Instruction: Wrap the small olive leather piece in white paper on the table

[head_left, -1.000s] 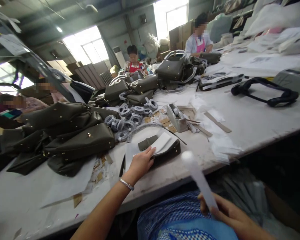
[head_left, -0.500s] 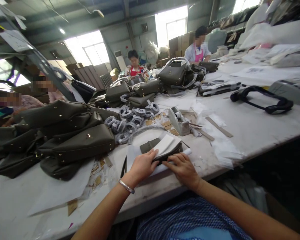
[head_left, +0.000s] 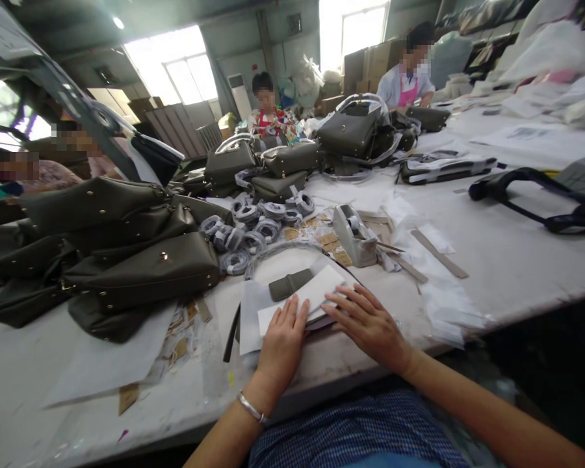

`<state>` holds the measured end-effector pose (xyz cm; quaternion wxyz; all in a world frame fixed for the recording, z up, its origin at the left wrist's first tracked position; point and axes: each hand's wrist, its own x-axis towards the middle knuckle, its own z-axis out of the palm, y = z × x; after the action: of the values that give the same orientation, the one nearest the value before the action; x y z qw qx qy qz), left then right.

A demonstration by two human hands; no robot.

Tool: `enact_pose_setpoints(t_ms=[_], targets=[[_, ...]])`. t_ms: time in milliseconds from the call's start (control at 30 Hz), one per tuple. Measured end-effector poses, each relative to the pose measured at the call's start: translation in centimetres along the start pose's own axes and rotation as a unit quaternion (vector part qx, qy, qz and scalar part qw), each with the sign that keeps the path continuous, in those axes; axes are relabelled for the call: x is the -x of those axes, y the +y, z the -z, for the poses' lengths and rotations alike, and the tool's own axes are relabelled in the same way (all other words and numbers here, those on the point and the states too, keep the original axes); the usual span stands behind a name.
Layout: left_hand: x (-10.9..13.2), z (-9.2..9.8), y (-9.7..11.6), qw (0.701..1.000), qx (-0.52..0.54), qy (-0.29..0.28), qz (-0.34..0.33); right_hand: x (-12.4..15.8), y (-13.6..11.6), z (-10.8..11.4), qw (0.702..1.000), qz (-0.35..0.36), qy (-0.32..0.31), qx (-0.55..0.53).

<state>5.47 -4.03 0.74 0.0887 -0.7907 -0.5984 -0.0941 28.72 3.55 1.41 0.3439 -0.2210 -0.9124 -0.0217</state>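
Note:
My left hand [head_left: 283,335] lies flat, palm down, on the near left part of a folded white sheet [head_left: 316,294]. On the sheet's right end rests my right hand [head_left: 368,322], its fingers stretched out and slightly spread. Beneath the white sheet is a dark flat item, mostly hidden, with only its near edge showing. A small olive-grey leather piece with a raised band [head_left: 290,285] pokes out behind the sheet. All of this lies on a larger white paper [head_left: 253,337]. A dark strip [head_left: 231,333] sticks out at the left.
Olive handbags [head_left: 146,276] are piled on the left, others [head_left: 348,133] farther back. Wrapped coiled straps [head_left: 268,229] and a tape dispenser [head_left: 355,235] stand behind my hands. A black frame-shaped object [head_left: 536,198] lies right. Co-workers sit across the table [head_left: 531,273].
My hands have gone from gripping the dark item's near edge to lying flat on the white sheet. The sheet now covers more of that item. The camera view has shifted slightly.

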Motion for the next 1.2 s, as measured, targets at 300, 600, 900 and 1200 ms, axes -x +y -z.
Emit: enact_pose_setpoints(t_ms=[300, 600, 900, 1200], targets=[[-1.8, 0.8, 2.7, 0.997, -0.017, -0.026, 0.068, 0.0, 3.8, -3.0, 0.999, 0.021, -0.026, 0.005], [1.0, -1.6, 2.8, 0.993, -0.101, 0.061, 0.012, 1.2, 1.2, -2.2, 0.999, 0.008, 0.007, 0.034], [2.5, -1.7, 1.9, 0.993, -0.08, 0.081, -0.003, 1.2, 0.7, -1.3, 0.999, 0.028, -0.032, -0.025], [2.5, -1.9, 2.0, 0.992, -0.054, 0.117, 0.006, 11.9, 15.1, 9.6, 0.934, -0.351, 0.01, 0.062]])
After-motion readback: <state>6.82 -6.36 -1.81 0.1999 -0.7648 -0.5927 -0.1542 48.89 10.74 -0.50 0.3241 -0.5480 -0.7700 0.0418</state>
